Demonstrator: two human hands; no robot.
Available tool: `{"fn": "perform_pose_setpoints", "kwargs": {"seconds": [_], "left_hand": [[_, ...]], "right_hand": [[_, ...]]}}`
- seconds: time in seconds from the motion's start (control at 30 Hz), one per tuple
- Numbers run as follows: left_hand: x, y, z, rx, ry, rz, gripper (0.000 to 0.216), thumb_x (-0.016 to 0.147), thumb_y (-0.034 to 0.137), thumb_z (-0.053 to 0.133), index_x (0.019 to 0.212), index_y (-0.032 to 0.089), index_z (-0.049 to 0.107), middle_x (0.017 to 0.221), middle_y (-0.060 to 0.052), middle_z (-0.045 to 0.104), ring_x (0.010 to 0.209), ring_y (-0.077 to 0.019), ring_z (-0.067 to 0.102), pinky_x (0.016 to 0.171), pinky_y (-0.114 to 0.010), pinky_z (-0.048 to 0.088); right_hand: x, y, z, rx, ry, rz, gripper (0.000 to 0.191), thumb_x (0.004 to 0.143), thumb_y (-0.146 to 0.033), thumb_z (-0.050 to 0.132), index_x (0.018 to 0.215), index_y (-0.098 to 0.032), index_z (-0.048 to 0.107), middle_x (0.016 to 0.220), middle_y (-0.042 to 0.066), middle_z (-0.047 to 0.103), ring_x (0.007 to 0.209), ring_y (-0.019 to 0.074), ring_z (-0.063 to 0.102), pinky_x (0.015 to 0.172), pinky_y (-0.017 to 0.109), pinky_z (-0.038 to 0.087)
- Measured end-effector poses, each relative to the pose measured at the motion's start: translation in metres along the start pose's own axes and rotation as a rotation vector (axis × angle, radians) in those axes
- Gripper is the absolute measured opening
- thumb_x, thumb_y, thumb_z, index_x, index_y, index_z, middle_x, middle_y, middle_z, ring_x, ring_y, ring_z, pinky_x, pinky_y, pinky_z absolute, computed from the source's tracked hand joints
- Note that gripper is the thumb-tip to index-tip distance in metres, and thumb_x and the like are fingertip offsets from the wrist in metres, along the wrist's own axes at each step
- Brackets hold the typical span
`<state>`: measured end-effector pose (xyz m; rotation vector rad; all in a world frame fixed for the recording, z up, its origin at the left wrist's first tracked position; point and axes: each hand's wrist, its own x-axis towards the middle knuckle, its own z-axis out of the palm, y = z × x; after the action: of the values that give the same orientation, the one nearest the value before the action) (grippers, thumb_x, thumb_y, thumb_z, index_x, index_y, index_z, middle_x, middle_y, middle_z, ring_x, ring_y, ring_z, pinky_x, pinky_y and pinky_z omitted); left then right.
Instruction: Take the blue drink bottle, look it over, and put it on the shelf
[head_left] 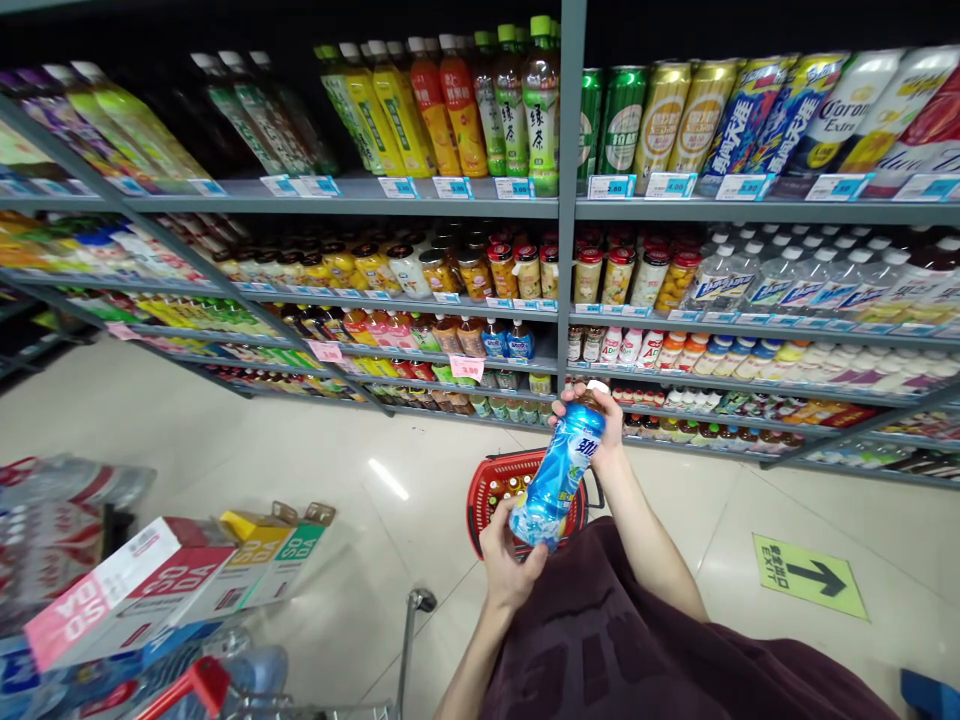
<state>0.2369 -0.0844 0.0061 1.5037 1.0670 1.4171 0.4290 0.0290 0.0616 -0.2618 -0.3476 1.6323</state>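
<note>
A blue drink bottle (559, 472) is held slanted in front of me, cap end up toward the shelves. My right hand (600, 420) is closed round its neck and cap. My left hand (508, 562) grips its bottom end. Just behind the bottle, on the floor, sits a red shopping basket (480, 500) with several small bottles inside. The basket is partly hidden by the bottle and my dark red clothing.
Grey shelves (450, 195) packed with bottled drinks, cans and jars fill the wall ahead. A cart (195, 690) at lower left carries soda cartons (165, 580) and wrapped water packs. A green exit arrow sticker (810, 575) lies on the tiled floor at right.
</note>
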Motion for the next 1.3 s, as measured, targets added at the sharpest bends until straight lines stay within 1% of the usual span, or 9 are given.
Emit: {"fn": "perform_pose_setpoints", "kwargs": {"seconds": [0.2, 0.33, 0.43, 0.53, 0.63, 0.77, 0.93, 1.13, 1.3], "left_hand": [[-0.003, -0.006, 0.002, -0.179, -0.085, -0.194, 0.060, 0.069, 0.063, 0.077, 0.103, 0.015, 0.069, 0.083, -0.007, 0.073, 0.071, -0.0233, 0.069, 0.062, -0.032, 0.058], [-0.009, -0.018, 0.005, -0.478, -0.178, -0.391, 0.062, 0.076, 0.070, 0.067, 0.106, 0.016, 0.066, 0.081, -0.008, 0.075, 0.057, -0.0221, 0.067, 0.050, -0.032, 0.054], [-0.011, -0.018, 0.008, -0.610, -0.232, -0.452, 0.064, 0.081, 0.073, 0.057, 0.102, 0.014, 0.068, 0.077, -0.010, 0.077, 0.048, -0.0214, 0.065, 0.050, -0.034, 0.053], [-0.011, -0.015, 0.009, -0.702, -0.309, -0.545, 0.072, 0.086, 0.076, 0.046, 0.097, 0.009, 0.071, 0.070, -0.013, 0.077, 0.045, -0.0220, 0.065, 0.051, -0.033, 0.051], [-0.011, -0.013, 0.010, -0.813, -0.395, -0.642, 0.080, 0.087, 0.079, 0.040, 0.100, 0.006, 0.072, 0.072, -0.017, 0.078, 0.045, -0.0234, 0.067, 0.047, -0.030, 0.048], [-0.011, -0.016, 0.008, -0.963, -0.476, -0.742, 0.087, 0.090, 0.081, 0.029, 0.098, 0.006, 0.072, 0.064, -0.016, 0.075, 0.042, -0.0234, 0.064, 0.043, -0.029, 0.045], [-0.012, -0.019, 0.006, -1.164, -0.490, -0.800, 0.086, 0.094, 0.078, 0.021, 0.092, 0.007, 0.069, 0.053, -0.010, 0.068, 0.037, -0.0209, 0.057, 0.038, -0.028, 0.041], [-0.015, -0.017, 0.007, -1.220, -0.536, -0.840, 0.089, 0.094, 0.079, 0.014, 0.089, 0.009, 0.068, 0.051, -0.009, 0.066, 0.035, -0.0197, 0.055, 0.036, -0.026, 0.037], [-0.015, -0.013, 0.009, -1.268, -0.572, -0.790, 0.089, 0.096, 0.077, 0.008, 0.082, 0.011, 0.065, 0.049, -0.009, 0.065, 0.033, -0.0179, 0.052, 0.034, -0.025, 0.036]], "right_hand": [[0.001, -0.001, 0.000, -0.005, 0.007, -0.017, 0.014, 0.074, -0.033, 0.072, 0.077, -0.022, 0.065, 0.077, -0.001, 0.070, 0.064, 0.0149, 0.061, 0.063, 0.032, 0.056], [0.001, -0.001, 0.000, -0.017, -0.015, -0.041, 0.014, 0.073, -0.033, 0.071, 0.074, -0.023, 0.061, 0.075, -0.002, 0.068, 0.063, 0.0145, 0.059, 0.063, 0.033, 0.056], [0.001, 0.000, -0.001, -0.036, -0.027, -0.052, 0.016, 0.072, -0.033, 0.073, 0.072, -0.022, 0.061, 0.075, -0.001, 0.068, 0.063, 0.0143, 0.059, 0.063, 0.032, 0.055], [0.001, 0.001, -0.001, -0.043, -0.031, -0.044, 0.018, 0.069, -0.034, 0.075, 0.072, -0.021, 0.063, 0.074, 0.001, 0.068, 0.064, 0.0152, 0.060, 0.062, 0.032, 0.054], [0.001, 0.001, 0.001, -0.051, -0.024, -0.036, 0.019, 0.069, -0.035, 0.074, 0.072, -0.022, 0.061, 0.074, 0.000, 0.067, 0.063, 0.0159, 0.060, 0.062, 0.034, 0.055], [0.001, 0.002, 0.001, -0.047, -0.034, -0.043, 0.019, 0.069, -0.035, 0.074, 0.072, -0.023, 0.058, 0.074, -0.001, 0.066, 0.065, 0.0171, 0.060, 0.071, 0.041, 0.058], [0.000, 0.003, -0.002, -0.069, -0.053, -0.052, 0.019, 0.069, -0.035, 0.073, 0.071, -0.023, 0.058, 0.075, -0.001, 0.066, 0.066, 0.0173, 0.059, 0.083, 0.049, 0.058], [0.000, 0.004, -0.001, -0.078, -0.052, -0.052, 0.019, 0.070, -0.034, 0.074, 0.070, -0.022, 0.059, 0.074, -0.002, 0.066, 0.066, 0.0173, 0.062, 0.083, 0.046, 0.058], [0.000, 0.005, 0.000, -0.090, -0.029, -0.063, 0.017, 0.073, -0.032, 0.072, 0.070, -0.023, 0.058, 0.074, -0.002, 0.067, 0.065, 0.0174, 0.062, 0.082, 0.045, 0.059]]}}
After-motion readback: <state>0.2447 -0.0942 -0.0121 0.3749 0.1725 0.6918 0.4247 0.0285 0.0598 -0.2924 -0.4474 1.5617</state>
